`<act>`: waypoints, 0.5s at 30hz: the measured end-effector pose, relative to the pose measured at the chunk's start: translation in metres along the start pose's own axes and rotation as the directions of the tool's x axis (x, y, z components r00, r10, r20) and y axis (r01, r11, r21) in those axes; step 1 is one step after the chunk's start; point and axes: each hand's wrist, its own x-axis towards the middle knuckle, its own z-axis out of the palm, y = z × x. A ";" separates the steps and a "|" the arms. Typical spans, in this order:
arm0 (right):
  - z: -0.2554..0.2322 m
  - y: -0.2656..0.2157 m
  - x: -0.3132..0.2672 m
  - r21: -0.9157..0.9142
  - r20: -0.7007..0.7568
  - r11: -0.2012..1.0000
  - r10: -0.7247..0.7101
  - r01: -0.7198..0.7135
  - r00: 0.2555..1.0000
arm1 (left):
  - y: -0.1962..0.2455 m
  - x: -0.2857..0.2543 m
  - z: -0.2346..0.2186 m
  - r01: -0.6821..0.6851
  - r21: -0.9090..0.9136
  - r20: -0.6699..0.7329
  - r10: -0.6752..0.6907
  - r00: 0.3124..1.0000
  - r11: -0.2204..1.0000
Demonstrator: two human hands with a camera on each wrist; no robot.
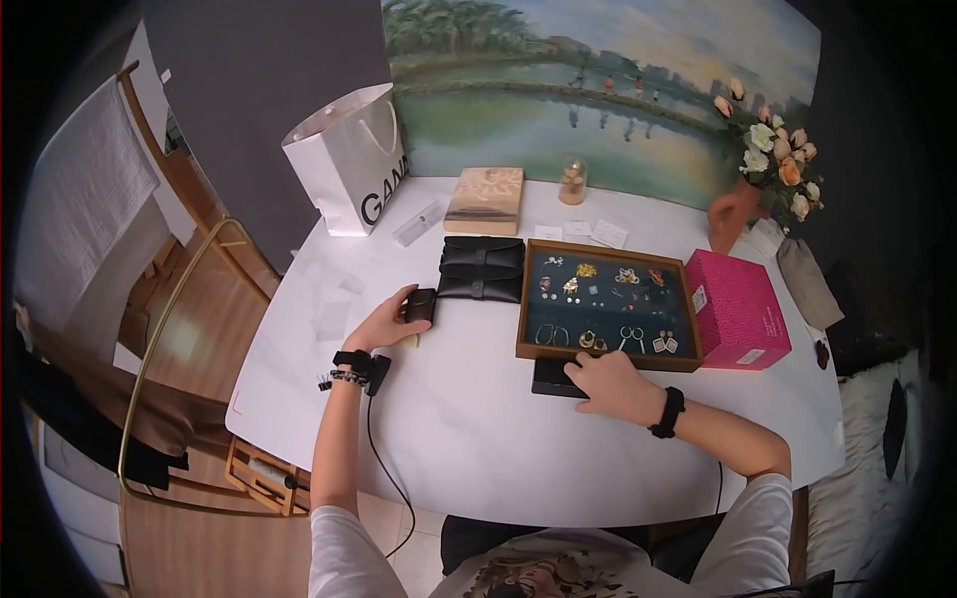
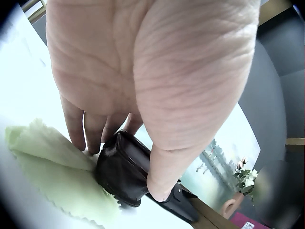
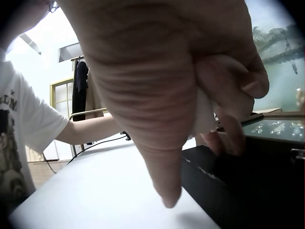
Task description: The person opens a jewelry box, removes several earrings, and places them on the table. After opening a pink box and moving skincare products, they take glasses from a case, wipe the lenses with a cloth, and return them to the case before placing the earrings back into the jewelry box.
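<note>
My left hand (image 1: 389, 319) holds a small dark brown leather case (image 1: 421, 307) on the white table, thumb on one side and fingers on the other. Beside it in the left wrist view lies a pale green cloth (image 2: 57, 176) with zigzag edges. My right hand (image 1: 618, 387) is over a flat black box (image 1: 553, 379) at the front edge of a wooden jewelry tray (image 1: 608, 356). Its fingers curl round a white piece (image 3: 205, 112), mostly hidden in the palm; cannot tell its kind. Earrings and other small jewelry lie on the tray's dark lining.
Behind the left hand lies a black leather pouch (image 1: 481, 269). A pink box (image 1: 738, 309) stands right of the tray. Farther back are a white paper bag (image 1: 344, 164), a tan box (image 1: 484, 199), a glass dome (image 1: 572, 184) and a flower vase (image 1: 733, 219). A cable (image 1: 384, 448) hangs over the table's edge.
</note>
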 end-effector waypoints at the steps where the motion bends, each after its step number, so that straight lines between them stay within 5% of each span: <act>1: 0.002 -0.001 -0.003 0.001 0.000 1.000 -0.003 0.003 1.000 | -0.001 -0.001 0.000 -0.003 -0.005 0.004 0.003 1.000 1.000; 6: 0.019 0.000 -0.009 0.098 -0.110 0.993 0.081 -0.070 0.991 | -0.007 -0.005 0.000 -0.029 -0.020 0.014 0.029 0.999 0.999; 9: 0.006 -0.005 -0.003 0.329 -0.012 0.943 0.067 -0.059 0.998 | -0.007 -0.008 -0.002 -0.002 -0.037 0.032 0.003 0.999 0.999; 15: -0.040 -0.034 0.049 0.384 -0.109 0.922 -0.004 0.045 0.994 | -0.007 -0.015 0.001 0.006 -0.132 0.071 0.003 0.998 0.991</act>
